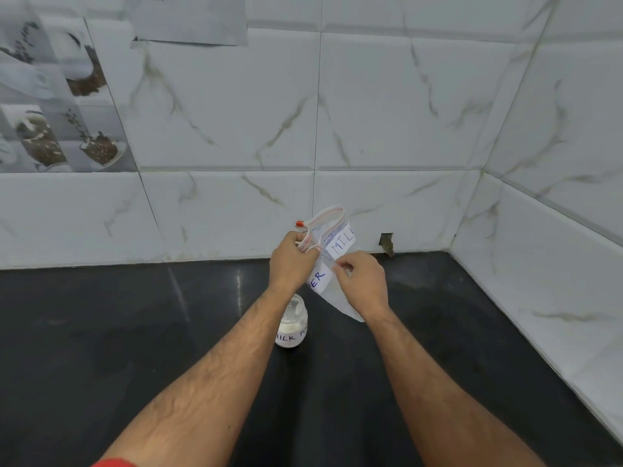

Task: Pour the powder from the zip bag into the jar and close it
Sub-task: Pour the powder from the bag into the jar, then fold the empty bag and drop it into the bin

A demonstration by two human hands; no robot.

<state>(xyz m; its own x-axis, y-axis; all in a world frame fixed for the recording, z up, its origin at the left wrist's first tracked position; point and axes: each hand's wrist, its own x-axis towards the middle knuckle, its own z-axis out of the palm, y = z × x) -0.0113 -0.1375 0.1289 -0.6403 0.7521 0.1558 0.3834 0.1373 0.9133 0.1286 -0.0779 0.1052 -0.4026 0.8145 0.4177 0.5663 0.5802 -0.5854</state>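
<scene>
A clear zip bag (332, 242) with a white "MILK" label and a red slider is held up above the counter, its zipper mouth gaping. My left hand (291, 259) grips the bag's left edge by the zipper strip. My right hand (362, 281) pinches the bag's right side lower down. The bag looks nearly empty and crumpled. Below the hands a small glass jar (292, 326) stands upright on the black counter (135, 332), without a lid, holding white powder and bearing a "MILK PO..." label. My left forearm partly covers the jar.
White marble-pattern tiled walls (371, 129) close in the counter at the back and on the right, forming a corner. A small hole (387, 242) in the back wall sits near the counter line. A paper sheet (188, 18) hangs on the wall above.
</scene>
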